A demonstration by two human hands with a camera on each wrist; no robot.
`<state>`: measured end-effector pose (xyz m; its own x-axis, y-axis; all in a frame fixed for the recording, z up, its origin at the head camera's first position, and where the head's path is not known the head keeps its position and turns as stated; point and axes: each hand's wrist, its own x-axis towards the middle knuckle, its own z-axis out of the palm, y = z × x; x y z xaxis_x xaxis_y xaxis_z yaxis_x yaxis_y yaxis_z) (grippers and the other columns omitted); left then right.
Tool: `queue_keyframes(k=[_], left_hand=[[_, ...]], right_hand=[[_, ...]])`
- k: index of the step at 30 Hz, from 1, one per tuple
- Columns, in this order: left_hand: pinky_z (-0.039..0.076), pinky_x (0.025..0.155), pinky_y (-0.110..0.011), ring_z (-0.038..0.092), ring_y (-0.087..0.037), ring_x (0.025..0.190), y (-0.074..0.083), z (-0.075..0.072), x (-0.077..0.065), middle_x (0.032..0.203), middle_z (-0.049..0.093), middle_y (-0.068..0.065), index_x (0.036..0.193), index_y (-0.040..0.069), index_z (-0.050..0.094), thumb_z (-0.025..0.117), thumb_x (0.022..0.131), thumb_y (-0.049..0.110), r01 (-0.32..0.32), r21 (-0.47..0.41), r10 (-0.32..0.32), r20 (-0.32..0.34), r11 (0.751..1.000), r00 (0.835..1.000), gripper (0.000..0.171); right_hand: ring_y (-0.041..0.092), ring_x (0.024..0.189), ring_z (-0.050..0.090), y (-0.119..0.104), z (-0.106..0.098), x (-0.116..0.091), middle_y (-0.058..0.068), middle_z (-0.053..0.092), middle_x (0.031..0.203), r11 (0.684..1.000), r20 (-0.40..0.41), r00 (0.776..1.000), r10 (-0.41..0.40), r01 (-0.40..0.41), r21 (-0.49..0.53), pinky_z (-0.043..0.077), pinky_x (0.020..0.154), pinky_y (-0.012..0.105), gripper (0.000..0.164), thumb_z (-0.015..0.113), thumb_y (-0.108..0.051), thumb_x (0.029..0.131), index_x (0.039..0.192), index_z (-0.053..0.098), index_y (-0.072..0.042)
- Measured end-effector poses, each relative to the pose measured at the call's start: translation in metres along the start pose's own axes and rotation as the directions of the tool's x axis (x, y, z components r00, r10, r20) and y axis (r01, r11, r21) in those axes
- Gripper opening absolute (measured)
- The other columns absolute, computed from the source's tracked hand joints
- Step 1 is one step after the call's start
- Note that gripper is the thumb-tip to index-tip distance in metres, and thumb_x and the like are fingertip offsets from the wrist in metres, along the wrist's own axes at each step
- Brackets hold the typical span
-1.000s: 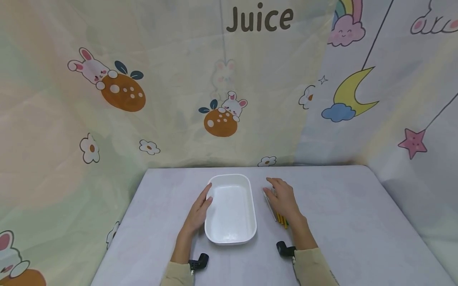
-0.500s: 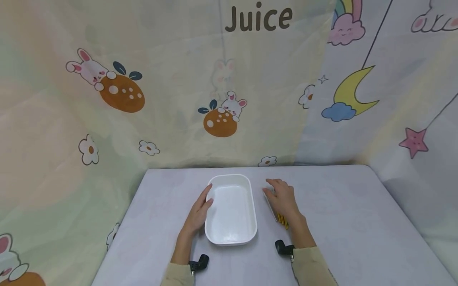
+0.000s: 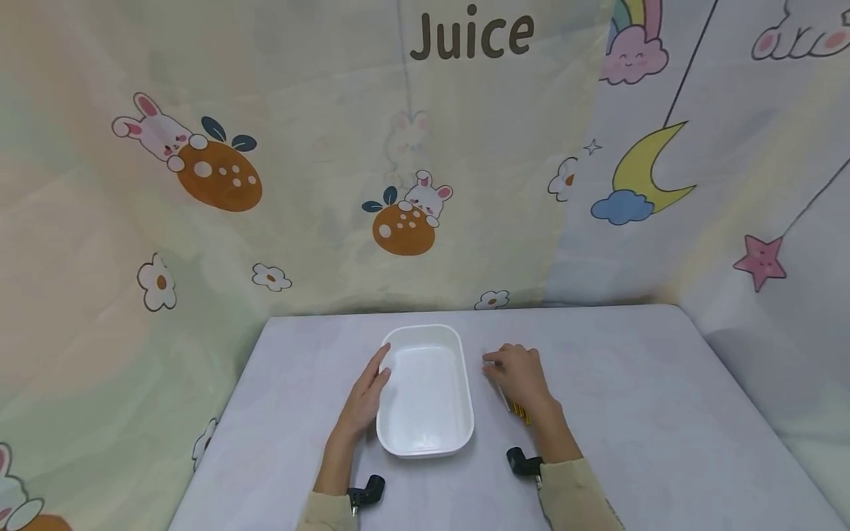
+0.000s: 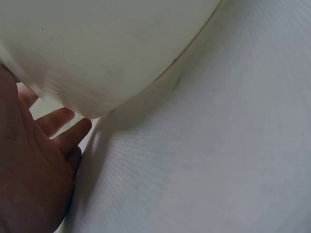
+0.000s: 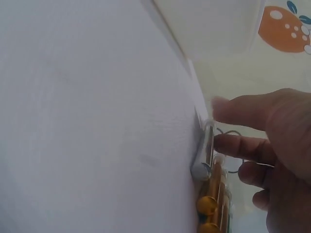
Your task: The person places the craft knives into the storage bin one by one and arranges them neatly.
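A white rectangular tray (image 3: 428, 402) stands mid-table. My left hand (image 3: 361, 398) lies along its left side, thumb at the rim; in the left wrist view, fingers (image 4: 73, 136) touch or lie just under the tray's outer wall (image 4: 112, 53). To the right of the tray, my right hand (image 3: 522, 377) bends over a slim silver rod (image 5: 201, 162) with a rounded end. Thumb and index finger are at the rod's far end; whether they pinch it is unclear. Beside it lie several gold rods (image 5: 208, 204), partly hidden by the hand in the head view.
A white cloth covers the table (image 3: 637, 413). Behind it hangs a printed curtain (image 3: 319, 221) with rabbits and fruit. Each wrist carries a small black camera (image 3: 367, 492) just ahead of a beige sleeve (image 3: 581, 494).
My right hand has moved slightly toward the near side and the tray, its fingers curling more toward the silver rod's far end. The left hand and tray hold still; the head view has shifted a little.
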<state>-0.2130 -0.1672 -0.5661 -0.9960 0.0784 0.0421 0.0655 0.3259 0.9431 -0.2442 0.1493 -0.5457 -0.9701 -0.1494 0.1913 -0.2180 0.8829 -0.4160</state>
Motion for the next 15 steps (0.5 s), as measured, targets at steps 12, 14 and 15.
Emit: queue_keyframes(k=[12, 14, 15], left_hand=[[0.015, 0.131, -0.055, 0.021, -0.026, 0.162, -0.002, -0.002, 0.0, 0.172, 0.028, 0.002, 0.162, 0.033, 0.037, 0.043, 0.112, 0.031, -0.017, -0.019, 0.017, 0.01, 1.0, 1.0, 0.05], [0.016, 0.131, -0.055, 0.021, -0.025, 0.162, -0.002, -0.002, 0.0, 0.172, 0.028, 0.002, 0.162, 0.033, 0.037, 0.043, 0.112, 0.031, -0.011, -0.016, 0.011, 0.011, 1.0, 1.0, 0.05], [0.016, 0.131, -0.055, 0.021, -0.026, 0.162, -0.001, -0.002, 0.0, 0.172, 0.028, 0.002, 0.162, 0.032, 0.036, 0.043, 0.112, 0.03, -0.012, -0.013, 0.012, 0.01, 1.0, 1.0, 0.05]], right_hand=[[0.015, 0.07, 0.051, -0.012, 0.006, -0.003, -0.007, 0.063, 0.07, 1.0, 0.104, 0.994, 0.025, -0.023, -0.02, 0.039, 0.084, 0.045, 0.033, 0.082, -0.019, 0.089, 0.121, 0.079, -0.014], [0.015, 0.07, 0.051, -0.013, 0.006, -0.004, -0.007, 0.064, 0.07, 0.999, 0.109, 0.994, 0.024, -0.021, -0.031, 0.039, 0.084, 0.045, 0.033, 0.081, -0.019, 0.09, 0.122, 0.078, -0.014], [0.015, 0.07, 0.052, -0.014, 0.006, -0.004, -0.007, 0.065, 0.07, 0.999, 0.108, 0.994, 0.022, -0.018, -0.037, 0.039, 0.083, 0.044, 0.033, 0.08, -0.019, 0.091, 0.123, 0.078, -0.014]])
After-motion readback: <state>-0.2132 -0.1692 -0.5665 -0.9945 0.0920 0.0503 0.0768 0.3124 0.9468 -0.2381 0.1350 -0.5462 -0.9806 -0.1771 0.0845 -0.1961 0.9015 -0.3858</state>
